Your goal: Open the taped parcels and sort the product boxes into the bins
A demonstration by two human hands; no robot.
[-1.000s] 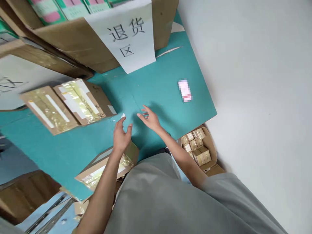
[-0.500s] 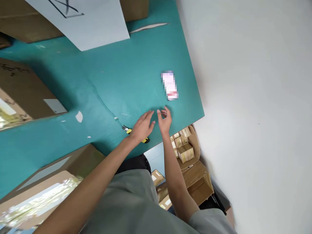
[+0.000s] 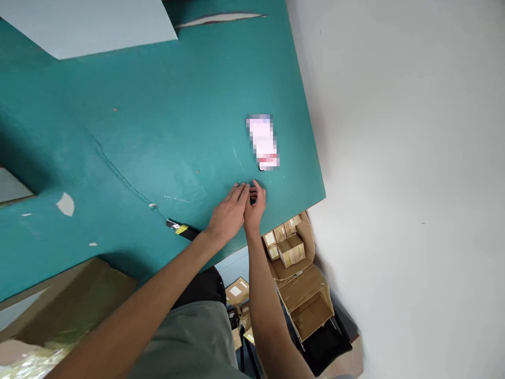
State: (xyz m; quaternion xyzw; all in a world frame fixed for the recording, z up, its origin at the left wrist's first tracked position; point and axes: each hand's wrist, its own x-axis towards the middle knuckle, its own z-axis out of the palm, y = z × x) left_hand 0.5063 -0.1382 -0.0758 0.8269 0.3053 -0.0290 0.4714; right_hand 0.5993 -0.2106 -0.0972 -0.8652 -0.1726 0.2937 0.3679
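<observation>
The left hand and right hand meet at the desk's near edge, left fingers straight, right fingers curled; whether either grip grasps anything, one cannot tell. The phone lies just beyond, at 1 o'clock from them; the cutter, partly under the left wrist, between 8 and 9. The green desk is scuffed and torn. A pale wall stands at 3, a carton of small boxes below at 4. The phone's pixelated screen is unreadable.
</observation>
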